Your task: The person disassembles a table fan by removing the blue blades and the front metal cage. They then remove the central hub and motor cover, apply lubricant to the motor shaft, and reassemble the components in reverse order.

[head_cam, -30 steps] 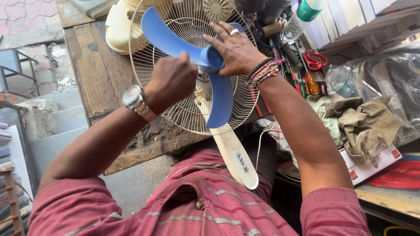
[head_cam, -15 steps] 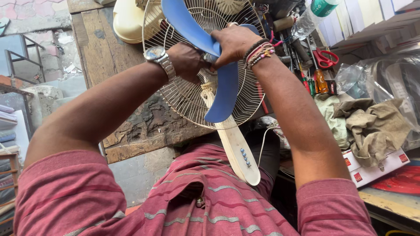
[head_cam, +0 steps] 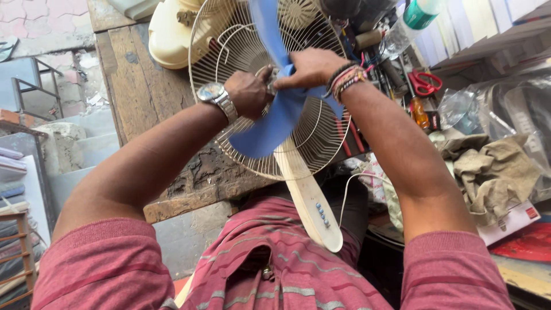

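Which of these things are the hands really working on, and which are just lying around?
Being worked on: blue fan blade, wire fan guard, cream fan stand, held by the left hand and right hand.

Lying about: red scissors, crumpled cloth, orange screwdriver, green-capped bottle.

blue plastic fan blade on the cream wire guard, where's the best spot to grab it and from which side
Probably at the hub, where the blue plastic fan blade meets the cream wire guard, coming from the open front. The vanes are thin, curved and flex; the centre is stiff. Left hand and right hand grip there.
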